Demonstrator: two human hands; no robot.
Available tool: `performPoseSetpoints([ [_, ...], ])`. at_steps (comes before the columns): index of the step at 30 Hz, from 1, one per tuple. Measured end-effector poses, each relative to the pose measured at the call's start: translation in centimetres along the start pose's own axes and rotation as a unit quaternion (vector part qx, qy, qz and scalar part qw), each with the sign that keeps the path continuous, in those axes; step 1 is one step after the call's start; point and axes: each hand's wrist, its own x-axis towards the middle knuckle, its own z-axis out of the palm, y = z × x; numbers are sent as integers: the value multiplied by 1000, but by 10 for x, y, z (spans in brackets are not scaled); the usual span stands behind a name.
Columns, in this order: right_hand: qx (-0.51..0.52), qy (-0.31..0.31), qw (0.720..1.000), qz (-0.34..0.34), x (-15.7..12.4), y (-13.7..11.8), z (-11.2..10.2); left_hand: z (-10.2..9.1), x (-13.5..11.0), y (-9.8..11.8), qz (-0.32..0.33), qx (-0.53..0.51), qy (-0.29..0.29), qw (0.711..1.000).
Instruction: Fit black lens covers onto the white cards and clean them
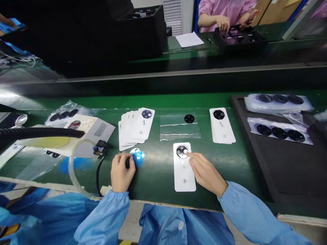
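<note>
Working with both hands at a green-topped bench [155, 183], we have, at the left of the frame, a clear plastic bag of three black discs [63, 115] behind a white box-shaped machine [93, 131] fed by a black ribbed hose [38, 133]. Left of centre lies a fanned stack of white rectangular panels [130, 132], its top one bearing a round dark disc at the head. Just below it, our left hand [123, 172] closes thumb and forefinger on the edge of a round shiny blue film [138, 158]. In the middle of the frame, beyond our hands, a clear flat plastic sleeve [176, 131] carries a single loose black disc [189, 118]. Nearer to us, a single white panel [185, 173] lies flat, a black disc with round openings [182, 151] at its top; our right hand [205, 172] touches that disc's edge with fingers drawn together, though we cannot tell whether they pinch anything. Right of centre sits a smaller stack of white panels [221, 127], also topped with a disc. By our judgement, the middle panel's disc is seated and getting its last attention; which stack is finished we cannot tell. More discs remain in clear packs [279, 131] on a black tray [283, 170] at far right, apparently unused.
</note>
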Motion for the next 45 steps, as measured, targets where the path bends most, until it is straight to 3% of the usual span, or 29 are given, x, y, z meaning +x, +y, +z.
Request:
performPoseSetpoints([
  [3,5,0,1000,4,0,0,0,-4,-2,23,11,-5,27,1000],
  [5,13,6,1000,13,0,-1,0,-4,-6,49,37,-30,15,999],
  [9,33,23,998,39,2,-1,-2,9,-13,105,164,-102,-146,970],
  [12,43,30,997,53,1,1,-3,27,-11,127,222,-119,-232,940],
  [18,55,37,995,73,5,5,-9,41,-5,123,234,-116,-282,923],
  [24,35,-20,999,29,11,12,-11,42,1,120,218,-131,-292,922],
  [35,25,-27,999,5,13,10,-14,44,8,123,153,-271,-311,898],
  [41,73,42,995,49,11,9,-9,50,1,126,62,-380,-316,867],
  [45,95,94,988,78,11,9,-6,51,0,126,7,-443,-337,831],
])
